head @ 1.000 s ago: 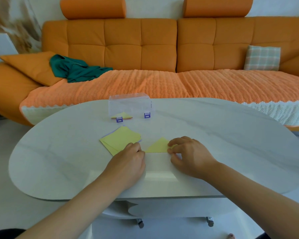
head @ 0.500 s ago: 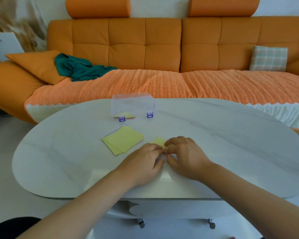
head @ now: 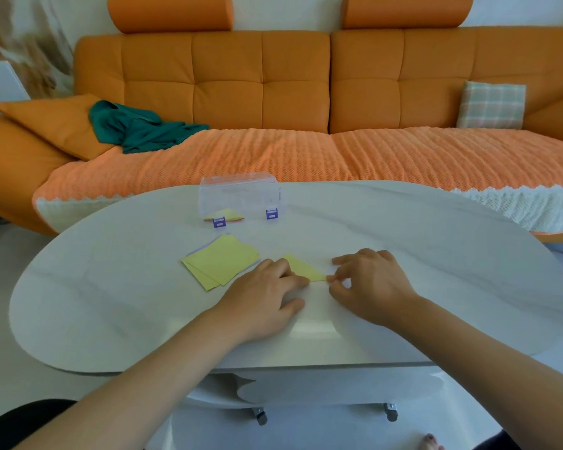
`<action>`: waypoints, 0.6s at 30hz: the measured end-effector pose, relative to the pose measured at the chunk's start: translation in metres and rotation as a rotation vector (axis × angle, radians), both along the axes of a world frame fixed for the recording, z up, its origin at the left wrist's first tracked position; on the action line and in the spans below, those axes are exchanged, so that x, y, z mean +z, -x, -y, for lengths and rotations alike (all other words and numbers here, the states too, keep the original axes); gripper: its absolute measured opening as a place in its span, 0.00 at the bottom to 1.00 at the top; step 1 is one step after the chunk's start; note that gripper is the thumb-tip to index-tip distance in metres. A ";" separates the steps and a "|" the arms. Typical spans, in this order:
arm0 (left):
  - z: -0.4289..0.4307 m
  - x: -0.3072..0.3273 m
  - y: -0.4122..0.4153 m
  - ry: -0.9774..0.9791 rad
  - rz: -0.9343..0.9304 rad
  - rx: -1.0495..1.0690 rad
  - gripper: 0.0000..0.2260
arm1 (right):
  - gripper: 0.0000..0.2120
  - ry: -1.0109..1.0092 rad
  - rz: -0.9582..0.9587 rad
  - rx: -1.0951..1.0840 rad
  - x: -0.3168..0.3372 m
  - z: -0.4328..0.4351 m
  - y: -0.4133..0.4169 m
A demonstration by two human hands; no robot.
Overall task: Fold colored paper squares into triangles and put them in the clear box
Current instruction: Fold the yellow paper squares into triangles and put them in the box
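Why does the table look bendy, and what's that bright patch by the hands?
Head view: the wide-angle lens bows the edge of the table and the lines of the sofa; head view: the bright patch is light glaring off the glossy top, just nearer than the left hand and the right hand pinching the yellow triangle.

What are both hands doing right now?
Left hand: open, fingers pressing flat on the folded paper.
Right hand: pinching the folded paper's right corner.
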State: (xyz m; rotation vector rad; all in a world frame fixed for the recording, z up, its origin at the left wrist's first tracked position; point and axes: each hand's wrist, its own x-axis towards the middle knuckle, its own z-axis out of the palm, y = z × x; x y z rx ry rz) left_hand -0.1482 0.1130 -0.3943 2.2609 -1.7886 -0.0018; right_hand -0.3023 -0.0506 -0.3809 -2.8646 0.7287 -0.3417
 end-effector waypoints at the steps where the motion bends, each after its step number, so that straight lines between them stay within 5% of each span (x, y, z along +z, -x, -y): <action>1: 0.000 -0.001 -0.001 0.009 -0.011 -0.002 0.19 | 0.14 0.010 0.001 0.008 -0.001 0.000 0.001; 11: 0.007 0.004 -0.031 0.157 -0.268 -0.007 0.08 | 0.12 0.042 0.079 0.090 -0.005 0.010 0.003; 18: 0.017 0.003 -0.041 0.183 -0.144 -0.143 0.07 | 0.17 -0.023 0.084 0.247 -0.006 0.007 -0.021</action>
